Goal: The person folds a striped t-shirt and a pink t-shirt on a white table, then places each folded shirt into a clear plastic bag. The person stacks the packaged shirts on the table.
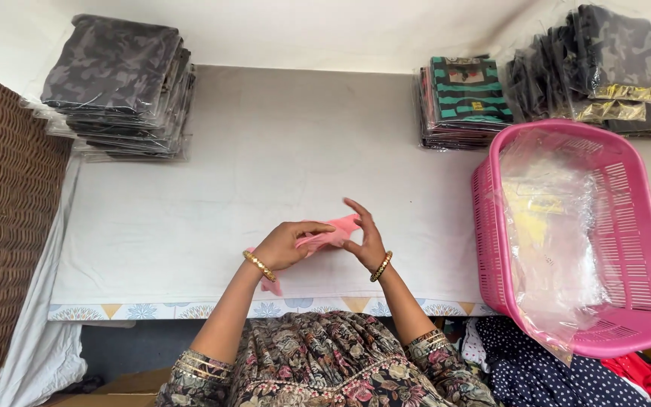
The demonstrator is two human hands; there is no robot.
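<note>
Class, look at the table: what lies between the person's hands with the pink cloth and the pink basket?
In the head view, only bare white table cover lies between the right hand, which holds the pink cloth with the left hand, and the pink basket.

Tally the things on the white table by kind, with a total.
Stacks of bagged clothes: 3
Pink basket: 1
Pink cloth, held by left hand and right hand: 1
Total: 5
</note>
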